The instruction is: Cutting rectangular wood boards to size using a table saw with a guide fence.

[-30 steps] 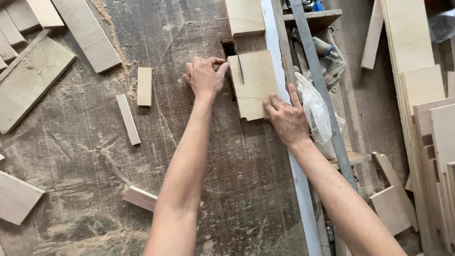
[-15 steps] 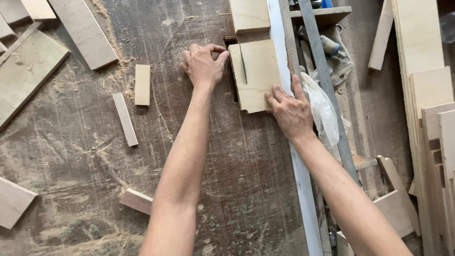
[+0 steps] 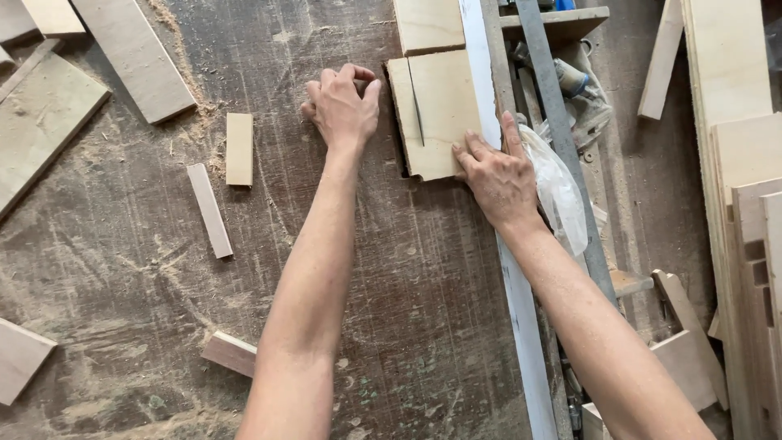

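Panel flat against the fence, both hands at its sides

Panel (image 3: 444, 110), a pale, thin square of plywood, lies flat on the dark, dusty surface (image 3: 423, 269), its right edge against the long white fence (image 3: 497, 163). It looks stiff and light, likely to slide easily on the sawdust, with crisp edges and a narrow slit running down from its top. Right hand (image 3: 498, 175) lies spread on the lower right corner, fingers flat on the wood, thumb along the fence. Left hand (image 3: 342, 106) is curled into a loose fist just left of the panel; whether it pinches something small I cannot tell. Best hold seems to be flat palms on the face or fingers over the left and near edges.

Room is open on the left and towards the person; short offcuts (image 3: 239, 148) lie well apart. Right of the fence, a plastic bag (image 3: 558, 191) and tools crowd the gap.
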